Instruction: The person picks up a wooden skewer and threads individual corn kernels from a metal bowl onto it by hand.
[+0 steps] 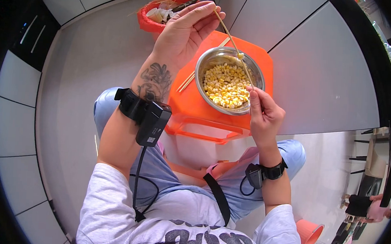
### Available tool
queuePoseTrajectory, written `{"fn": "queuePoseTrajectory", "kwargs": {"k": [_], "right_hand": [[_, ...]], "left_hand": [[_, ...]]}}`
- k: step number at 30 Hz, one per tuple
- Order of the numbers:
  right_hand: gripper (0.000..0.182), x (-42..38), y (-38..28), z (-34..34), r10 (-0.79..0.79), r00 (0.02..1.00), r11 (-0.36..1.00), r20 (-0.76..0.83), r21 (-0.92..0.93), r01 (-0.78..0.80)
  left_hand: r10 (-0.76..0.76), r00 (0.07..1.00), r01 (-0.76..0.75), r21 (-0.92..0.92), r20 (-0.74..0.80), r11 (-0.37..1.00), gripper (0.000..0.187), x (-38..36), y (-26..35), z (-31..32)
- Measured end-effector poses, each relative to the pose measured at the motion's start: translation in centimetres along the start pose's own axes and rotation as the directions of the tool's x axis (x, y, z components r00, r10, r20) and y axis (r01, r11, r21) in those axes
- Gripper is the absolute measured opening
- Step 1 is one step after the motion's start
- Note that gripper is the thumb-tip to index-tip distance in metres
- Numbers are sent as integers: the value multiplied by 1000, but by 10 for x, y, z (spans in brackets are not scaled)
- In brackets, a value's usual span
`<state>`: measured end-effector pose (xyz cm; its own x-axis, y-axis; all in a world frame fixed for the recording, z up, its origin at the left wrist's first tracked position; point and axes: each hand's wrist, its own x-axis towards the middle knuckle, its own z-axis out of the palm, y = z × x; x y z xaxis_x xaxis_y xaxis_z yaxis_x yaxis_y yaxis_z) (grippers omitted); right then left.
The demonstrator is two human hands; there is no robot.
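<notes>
A thin wooden skewer [230,36] is stretched over a steel bowl [200,80], a yellow corn kernel [240,56] on its middle. My left hand [196,21], raised above the bowl's far side, is closed on the upper end between thumb and fingers. At the bowl's right rim, my right hand [264,110] pinches the lower end; its fingertips partly hide that end. Loose corn kernels [227,81] lie in the bowl, which stands on an orange plastic stool [180,110]. Several more skewers [186,82] rest on the stool, left of the bowl.
Beyond the stool is a red-lined bin [148,23] holding scraps. White cabinet panels [323,76] flank the stool on the right. A pink bucket [309,235] sits at lower right. Another person [371,209] is far off at the right edge.
</notes>
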<state>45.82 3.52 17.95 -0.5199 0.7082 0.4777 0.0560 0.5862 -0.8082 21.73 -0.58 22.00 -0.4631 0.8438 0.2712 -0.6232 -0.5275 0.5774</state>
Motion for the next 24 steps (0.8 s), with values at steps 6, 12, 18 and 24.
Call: {"fn": "queuePoseTrajectory", "kwargs": {"k": [6,12,18,24], "right_hand": [[17,-3,4,1,-6,1000,1000,-8,19,6],[16,-4,5,2,2,1000,999,-23,44,-1],[16,-4,5,0,21,1000,998,-18,58,-20],[16,-4,7,0,7,999,999,-39,42,-5]], "left_hand": [[38,999,-38,68,6,997,22,0,1,2],[87,995,-94,182,43,979,23,-1,2,2],[98,994,-109,305,50,946,23,-3,2,5],[20,1000,-20,395,5,919,26,-4,7,6]]}}
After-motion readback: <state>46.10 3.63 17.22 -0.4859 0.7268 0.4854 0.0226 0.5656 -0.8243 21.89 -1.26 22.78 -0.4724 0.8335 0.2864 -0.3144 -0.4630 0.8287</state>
